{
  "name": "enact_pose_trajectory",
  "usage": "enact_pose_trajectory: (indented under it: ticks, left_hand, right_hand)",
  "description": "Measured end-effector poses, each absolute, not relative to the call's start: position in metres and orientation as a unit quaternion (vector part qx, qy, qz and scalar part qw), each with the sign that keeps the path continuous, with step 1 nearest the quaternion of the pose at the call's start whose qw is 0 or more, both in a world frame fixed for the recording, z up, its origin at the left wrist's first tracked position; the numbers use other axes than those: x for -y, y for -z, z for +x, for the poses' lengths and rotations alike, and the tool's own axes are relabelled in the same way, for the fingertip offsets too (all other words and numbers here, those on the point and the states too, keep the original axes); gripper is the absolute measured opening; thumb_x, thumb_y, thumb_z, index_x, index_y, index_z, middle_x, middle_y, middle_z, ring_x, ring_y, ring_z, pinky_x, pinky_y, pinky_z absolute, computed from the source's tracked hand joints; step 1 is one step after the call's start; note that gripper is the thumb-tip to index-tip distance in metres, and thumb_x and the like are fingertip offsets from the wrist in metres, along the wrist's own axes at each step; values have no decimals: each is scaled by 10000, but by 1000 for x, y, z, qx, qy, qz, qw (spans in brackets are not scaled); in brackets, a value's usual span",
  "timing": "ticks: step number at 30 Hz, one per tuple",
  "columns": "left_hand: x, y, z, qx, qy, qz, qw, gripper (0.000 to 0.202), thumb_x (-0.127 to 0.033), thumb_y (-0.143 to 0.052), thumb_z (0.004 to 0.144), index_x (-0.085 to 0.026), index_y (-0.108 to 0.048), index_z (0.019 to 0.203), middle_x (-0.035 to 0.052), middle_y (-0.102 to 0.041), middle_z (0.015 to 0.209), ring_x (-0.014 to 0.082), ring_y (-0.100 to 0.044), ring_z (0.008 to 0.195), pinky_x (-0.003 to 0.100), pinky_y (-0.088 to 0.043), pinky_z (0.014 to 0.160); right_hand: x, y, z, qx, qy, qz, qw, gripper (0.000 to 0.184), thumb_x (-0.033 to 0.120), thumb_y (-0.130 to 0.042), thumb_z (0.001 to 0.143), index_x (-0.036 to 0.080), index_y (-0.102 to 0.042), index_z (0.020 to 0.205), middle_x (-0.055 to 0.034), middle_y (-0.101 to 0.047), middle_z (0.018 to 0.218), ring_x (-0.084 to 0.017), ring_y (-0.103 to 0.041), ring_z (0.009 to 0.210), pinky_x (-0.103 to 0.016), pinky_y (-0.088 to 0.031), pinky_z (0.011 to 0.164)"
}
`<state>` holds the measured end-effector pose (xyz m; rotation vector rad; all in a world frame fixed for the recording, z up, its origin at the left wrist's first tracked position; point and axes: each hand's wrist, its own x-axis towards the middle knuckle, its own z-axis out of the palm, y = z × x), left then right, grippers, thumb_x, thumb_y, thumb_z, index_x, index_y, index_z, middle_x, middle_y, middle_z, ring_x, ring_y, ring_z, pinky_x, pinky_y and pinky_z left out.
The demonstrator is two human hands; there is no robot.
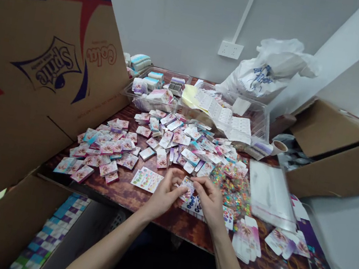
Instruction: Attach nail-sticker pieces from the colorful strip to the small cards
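Small printed card piece held above the worktop's near edge

The printed card piece point(188, 187) is between the two hands, over round-label sheets point(194, 205) near the front of the worktop point(169, 220). The left hand point(165, 191) holds it, thumb along the near side; the right hand point(209, 198) has thumb and fingers drawn close together at its upper right corner, though whether they grip cannot be told.

It looks like thin, smooth card: very light, fairly stiff along folds, easily creased. The side edges would be the safest hold, with only slight pressure on the printed face.

Fingers cover part of its outline, so whether it is flat or folded up is unclear, and its underside is hidden. Beyond lie heaped small boxes point(106, 145); to the right, packets of coloured bits point(234, 188), their contents too fine to make out. The Sprite carton point(35, 98) is cut off at left.
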<state>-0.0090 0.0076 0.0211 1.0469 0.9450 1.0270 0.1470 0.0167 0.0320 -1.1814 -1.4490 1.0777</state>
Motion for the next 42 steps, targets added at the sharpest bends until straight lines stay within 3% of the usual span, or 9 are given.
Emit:
enact_pose_trajectory:
  ticks: [9, 15, 18, 21, 25, 27, 30, 36, 42]
  left_hand:
    - [-7, -18, -9, -423, -430, 518, 607, 464, -283, -616, 847, -250, -409, 1261, 17, -584, 936, 113, -609, 669, 184, -442, 515]
    - [-6, -17, -12, -434, -422, 526, 598, 484, -275, -596, 853, -264, -403, 1297, 13, -566, 933, 93, -577, 590, 182, -414, 477]
    - [-6, -15, -12, -432, -437, 514, 599, 480, -281, -582, 862, -263, -392, 1303, 4, -567, 900, 92, -566, 580, 181, -424, 474]
    - [-3, -15, -12, -430, -439, 515, 598, 470, -285, -571, 870, -264, -402, 1307, -5, -569, 871, 79, -543, 545, 180, -422, 474]
    - [0, -16, -15, -420, -411, 555, 589, 316, -313, -525, 899, -229, -516, 1203, 0, -579, 869, 52, -494, 487, 175, -393, 461]
    - [-3, -17, -21, -418, -410, 567, 579, 266, -321, -525, 899, -214, -548, 1141, 12, -590, 904, 57, -513, 523, 173, -404, 479]
    - [-18, -22, -45, -435, -431, 557, 561, 281, -340, -548, 882, -203, -541, 1128, 9, -589, 867, 73, -528, 554, 171, -415, 481]
    - [-47, -35, -112, -534, -516, 491, 456, 434, -343, -541, 865, -229, -493, 1281, -51, -467, 702, 56, -479, 454, 165, -383, 422]
    - [-57, -45, -151, -605, -520, 484, 360, 415, -350, -543, 826, -181, -550, 1205, -11, -551, 767, 57, -461, 447, 167, -361, 403]
  right_hand:
    - [-26, -25, 148, 488, -523, -501, 486, 199, 349, -738, 711, 178, -636, 726, 17, -575, 650, -133, -504, 618, -247, -387, 585]
    - [-30, -18, 146, 464, -527, -509, 498, 238, 351, -757, 680, 174, -600, 648, 37, -522, 583, -114, -452, 562, -239, -345, 554]
    - [-27, -19, 146, 497, -500, -513, 489, 255, 367, -713, 737, 174, -589, 628, 32, -510, 583, -116, -440, 567, -244, -341, 559]
    - [-21, -22, 145, 565, -454, -499, 475, 270, 367, -628, 832, 174, -597, 647, 14, -525, 637, -130, -468, 626, -253, -364, 606]
    - [-17, -23, 140, 599, -439, -492, 455, 208, 371, -640, 832, 184, -632, 741, 2, -574, 701, -147, -517, 674, -260, -399, 636]
    - [-17, -20, 141, 574, -461, -500, 457, 216, 405, -647, 822, 194, -668, 865, -17, -633, 773, -165, -561, 714, -267, -431, 651]
    - [-19, -12, 153, 513, -509, -516, 459, 388, 485, -632, 814, 198, -670, 1072, -59, -701, 861, -199, -621, 759, -294, -479, 663]
    - [-17, 11, 186, 448, -528, -568, 445, 425, 526, -743, 690, 184, -710, 939, -71, -726, 807, -212, -653, 732, -293, -507, 650]
    - [-7, 8, 185, 492, -510, -579, 403, 391, 525, -684, 733, 178, -717, 908, -79, -718, 802, -242, -656, 752, -338, -507, 676]
